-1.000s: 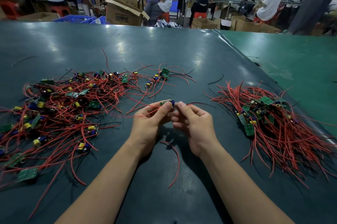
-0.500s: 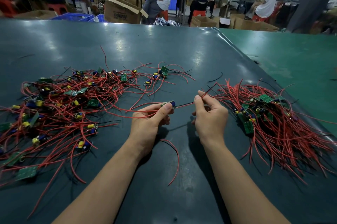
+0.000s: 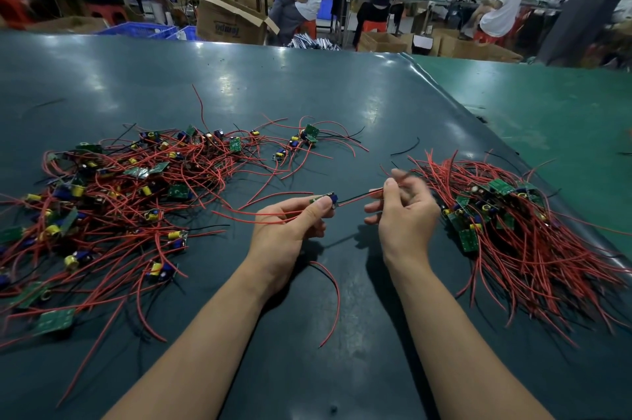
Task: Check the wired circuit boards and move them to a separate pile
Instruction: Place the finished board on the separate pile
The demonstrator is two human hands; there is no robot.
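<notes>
My left hand pinches a small circuit board above the table, between the two piles. Its wires run left to right, and my right hand pinches them. A far cardboard box bears unreadable mirrored print.

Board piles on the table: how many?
2. A loose, spread-out pile lies on the person's left; a tighter pile lies on the right, by the right hand. One more board is apart, pinched in the left hand.
</notes>
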